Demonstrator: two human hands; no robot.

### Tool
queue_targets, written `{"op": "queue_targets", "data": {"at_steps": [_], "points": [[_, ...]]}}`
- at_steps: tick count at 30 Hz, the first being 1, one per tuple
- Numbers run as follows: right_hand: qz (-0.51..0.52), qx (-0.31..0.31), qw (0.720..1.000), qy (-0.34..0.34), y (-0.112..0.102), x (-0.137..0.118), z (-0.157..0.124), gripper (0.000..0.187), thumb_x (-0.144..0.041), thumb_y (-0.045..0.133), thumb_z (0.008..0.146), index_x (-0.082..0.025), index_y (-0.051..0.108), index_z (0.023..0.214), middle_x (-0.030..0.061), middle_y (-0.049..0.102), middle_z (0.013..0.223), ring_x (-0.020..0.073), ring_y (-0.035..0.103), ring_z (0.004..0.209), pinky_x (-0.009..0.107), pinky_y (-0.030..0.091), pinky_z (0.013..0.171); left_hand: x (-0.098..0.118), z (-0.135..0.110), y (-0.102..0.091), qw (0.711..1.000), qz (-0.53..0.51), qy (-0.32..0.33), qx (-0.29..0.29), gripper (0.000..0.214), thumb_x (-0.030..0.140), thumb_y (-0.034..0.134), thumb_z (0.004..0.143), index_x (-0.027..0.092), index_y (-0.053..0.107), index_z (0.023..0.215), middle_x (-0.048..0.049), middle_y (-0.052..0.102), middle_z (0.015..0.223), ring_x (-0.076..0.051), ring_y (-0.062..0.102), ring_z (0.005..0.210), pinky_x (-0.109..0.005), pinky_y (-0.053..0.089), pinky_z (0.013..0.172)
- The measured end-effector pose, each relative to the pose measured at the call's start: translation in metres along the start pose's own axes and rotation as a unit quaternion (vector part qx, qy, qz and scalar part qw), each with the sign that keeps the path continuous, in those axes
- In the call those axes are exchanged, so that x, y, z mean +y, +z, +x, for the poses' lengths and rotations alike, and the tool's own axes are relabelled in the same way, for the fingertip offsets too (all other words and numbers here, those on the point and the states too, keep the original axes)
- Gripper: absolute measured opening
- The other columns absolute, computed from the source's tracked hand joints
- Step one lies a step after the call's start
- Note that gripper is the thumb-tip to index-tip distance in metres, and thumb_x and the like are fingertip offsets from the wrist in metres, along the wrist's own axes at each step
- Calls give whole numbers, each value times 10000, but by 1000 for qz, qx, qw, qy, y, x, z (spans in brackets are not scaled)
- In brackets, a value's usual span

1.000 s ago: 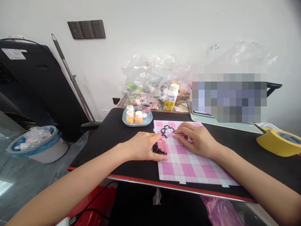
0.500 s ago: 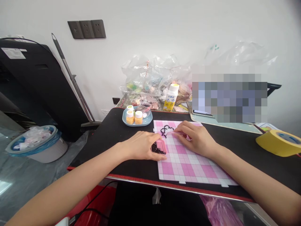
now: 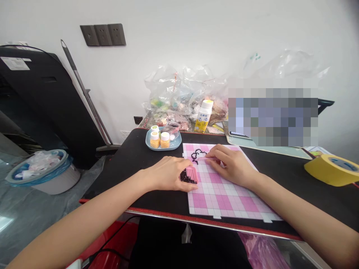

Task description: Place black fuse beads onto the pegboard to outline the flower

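My left hand (image 3: 169,172) grips a small pink ridged tray (image 3: 193,172) between thumb and fingers. Black beads (image 3: 186,177) are heaped in the tray's left part. The tray sits at the left edge of a pink-and-white checked pegboard (image 3: 224,194). Slim pink tweezers (image 3: 206,158) are pinched in my right hand (image 3: 231,162), which rests over the board's upper part. Their tip points left, close to a curved outline of black beads (image 3: 194,155) on the board. Whether a bead is between the tips is too small to tell.
A blue tray (image 3: 171,147) with bead jars (image 3: 165,140) stands behind my left hand. Beyond it are a white-and-yellow bottle (image 3: 203,116) and plastic bags (image 3: 182,89). Yellow tape (image 3: 331,170) lies far right. The red-trimmed table edge (image 3: 174,218) runs along the front.
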State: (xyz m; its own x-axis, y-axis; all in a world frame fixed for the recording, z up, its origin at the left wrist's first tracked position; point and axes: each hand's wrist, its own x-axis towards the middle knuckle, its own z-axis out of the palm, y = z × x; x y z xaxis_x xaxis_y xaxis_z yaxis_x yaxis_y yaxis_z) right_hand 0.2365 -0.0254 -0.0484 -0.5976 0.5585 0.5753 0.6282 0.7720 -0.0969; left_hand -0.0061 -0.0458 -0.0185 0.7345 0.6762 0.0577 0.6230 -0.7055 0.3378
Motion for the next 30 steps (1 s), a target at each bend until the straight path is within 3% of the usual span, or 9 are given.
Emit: {"op": "queue_targets", "data": {"at_steps": [23,30], "points": [[-6,5,1000,-8,2,-2,4,198,-282,448,924,-167,609,915,66,634,863,117,571,603,246,449,538,0,-1,-3,1000,2,-7,0,517,563,617,755,169,581,1087,-79,675,964,-273,634,874,-348,462,745],[-1,4,1000,0,3,-1,3,192,-281,448,926,-166,602,921,71,633,872,125,576,630,253,458,558,-1,-1,-4,1000,12,-6,-4,607,563,616,758,150,549,1198,-116,658,1086,-306,612,997,-374,447,828]]}}
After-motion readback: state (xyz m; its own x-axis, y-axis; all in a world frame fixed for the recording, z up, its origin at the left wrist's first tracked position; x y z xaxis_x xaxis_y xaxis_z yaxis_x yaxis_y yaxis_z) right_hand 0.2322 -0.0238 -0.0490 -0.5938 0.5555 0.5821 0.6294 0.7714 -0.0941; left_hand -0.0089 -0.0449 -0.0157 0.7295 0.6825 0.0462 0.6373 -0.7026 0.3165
